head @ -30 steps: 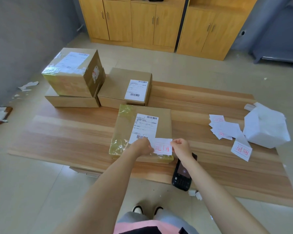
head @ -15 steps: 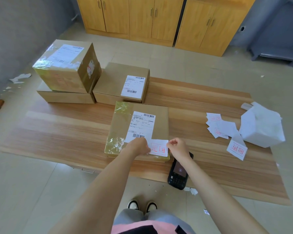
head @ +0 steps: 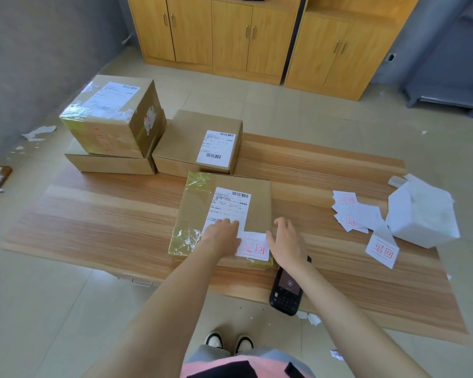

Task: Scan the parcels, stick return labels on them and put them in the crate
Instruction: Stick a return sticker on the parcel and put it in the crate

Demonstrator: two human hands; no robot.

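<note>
On the table (head: 107, 219), the parcel (head: 257, 203) lies near the six o'clock edge. Our left hand (head: 223, 234) presses flat, fingers straight, on the nine o'clock side of the label (head: 254, 248). Our right hand (head: 286, 241) is spread open at its three o'clock, gripping nothing, contact unclear. The label sits at the parcel's five o'clock corner. Uneven pressing could leave it creased or lifting, and dragging the parcel could knock the overhanging scanner (head: 286, 290) off.

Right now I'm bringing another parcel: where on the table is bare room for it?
Widest bare table: left of the near parcel, in front of the stacked boxes. Another strip: far edge, between the single box and the white bag. Crowded: right end, with loose labels and bag; the scanner sits at the near edge.
</note>
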